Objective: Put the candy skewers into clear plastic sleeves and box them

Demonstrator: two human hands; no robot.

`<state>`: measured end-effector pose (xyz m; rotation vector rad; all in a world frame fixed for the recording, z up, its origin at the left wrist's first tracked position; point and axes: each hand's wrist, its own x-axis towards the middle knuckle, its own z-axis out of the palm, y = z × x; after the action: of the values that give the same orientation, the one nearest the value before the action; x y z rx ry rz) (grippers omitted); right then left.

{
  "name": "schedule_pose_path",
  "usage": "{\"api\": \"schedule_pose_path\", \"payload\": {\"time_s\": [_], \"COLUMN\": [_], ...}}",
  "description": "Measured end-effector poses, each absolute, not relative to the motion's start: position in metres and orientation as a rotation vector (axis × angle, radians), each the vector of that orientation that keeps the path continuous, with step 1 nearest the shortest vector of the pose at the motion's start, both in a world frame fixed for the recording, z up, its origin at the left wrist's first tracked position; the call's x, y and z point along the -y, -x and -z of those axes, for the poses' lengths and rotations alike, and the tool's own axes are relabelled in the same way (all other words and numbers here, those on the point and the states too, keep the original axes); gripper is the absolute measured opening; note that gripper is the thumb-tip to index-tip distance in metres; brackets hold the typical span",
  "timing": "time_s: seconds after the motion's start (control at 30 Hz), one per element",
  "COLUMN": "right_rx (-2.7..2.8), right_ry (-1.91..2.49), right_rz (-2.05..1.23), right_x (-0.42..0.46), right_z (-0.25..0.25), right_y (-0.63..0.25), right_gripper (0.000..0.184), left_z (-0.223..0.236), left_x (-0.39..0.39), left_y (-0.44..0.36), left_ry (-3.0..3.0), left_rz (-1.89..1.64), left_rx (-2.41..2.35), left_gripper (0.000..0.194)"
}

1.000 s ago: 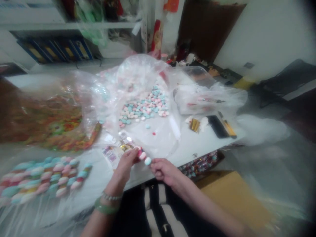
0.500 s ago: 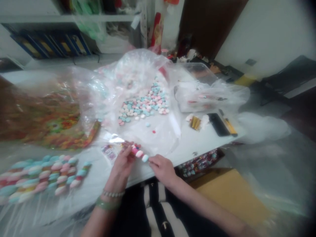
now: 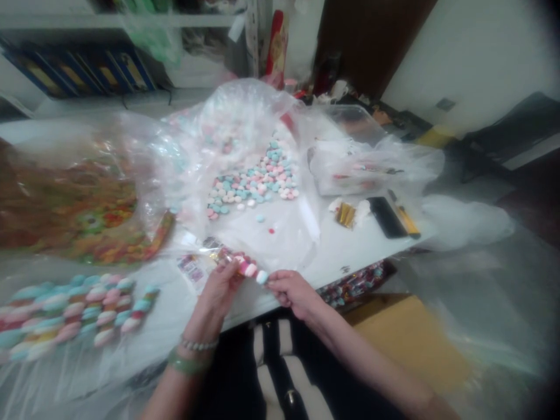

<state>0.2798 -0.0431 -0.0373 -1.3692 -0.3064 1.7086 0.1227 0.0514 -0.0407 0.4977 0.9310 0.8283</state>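
Note:
Between my hands is a candy skewer [image 3: 251, 269], a short row of pink, white and pale blue marshmallow-like pieces. Its upper end lies among shiny clear wrapping, partly hidden. My left hand [image 3: 223, 284] is closed round the upper part of the skewer. At the lower end, beside the pale blue piece, the fingers of my right hand [image 3: 291, 289] are pinched together; the stick they seem to grip is too small to see well. A printed wrapper [image 3: 192, 269] lies on the table just left of my left hand. Finished-looking candy skewers [image 3: 79, 309] lie in rows farther left.
Loose pastel candies [image 3: 258, 184] spill from a large clear plastic bag [image 3: 245, 111]. A bag of orange-green gummies [image 3: 100, 227] lies left. To the right are gold twist ties [image 3: 346, 215], a black phone [image 3: 387, 217] and a yellow cutter [image 3: 406, 216]. A cardboard box [image 3: 406, 338] stands below the table edge.
My right hand has shifted slightly right and up, its fingers still at the skewer's lower end. The skewer has moved a little to the right. The whole view has shifted slightly.

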Motion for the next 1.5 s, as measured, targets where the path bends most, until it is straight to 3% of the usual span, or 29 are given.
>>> {"api": "schedule_pose_path", "payload": {"time_s": [0.17,0.23,0.43,0.6,0.8,1.0,1.1,1.3,1.5], "right_rx": [0.356,0.642,1.759,1.99,1.922,1.305,1.077,1.171,1.554], "right_ry": [1.299,1.499,1.891,1.824,1.812,1.733,1.687,1.743,1.77], "right_rz": [-1.784,-1.537,-0.293,0.02,-0.12,-0.914,-1.148,-1.03,-0.697], "right_x": [0.044,0.047,0.058,0.062,0.061,0.049,0.043,0.043,0.048], "right_z": [0.041,0.042,0.058,0.069,0.071,0.065,0.056,0.044,0.058], "right_y": [-0.275,-0.271,-0.263,-0.262,-0.26,-0.269,-0.276,-0.28,-0.264], "right_gripper": [0.012,0.008,0.019,0.022,0.022,0.016,0.013,0.016,0.021], "left_z": [0.039,0.038,0.042,0.044,0.041,0.039,0.037,0.034,0.033], "left_x": [-0.049,-0.048,-0.043,-0.045,-0.042,-0.052,-0.057,-0.055,-0.04], "left_y": [-0.126,-0.128,-0.135,-0.133,-0.134,-0.127,-0.121,-0.126,-0.119], "left_ry": [-0.488,-0.475,-0.476,-0.499,-0.486,-0.499,-0.525,-0.605,-0.547], "left_rz": [-0.827,-0.827,-0.893,-0.864,-0.798,-0.723,-0.728,-0.73,-0.686], "left_rx": [-0.962,-0.983,-1.077,-1.142,-1.145,-1.095,-1.16,-1.113,-1.167], "left_gripper": [0.028,0.025,0.022,0.017,0.014,0.016,0.016,0.027,0.024]}}
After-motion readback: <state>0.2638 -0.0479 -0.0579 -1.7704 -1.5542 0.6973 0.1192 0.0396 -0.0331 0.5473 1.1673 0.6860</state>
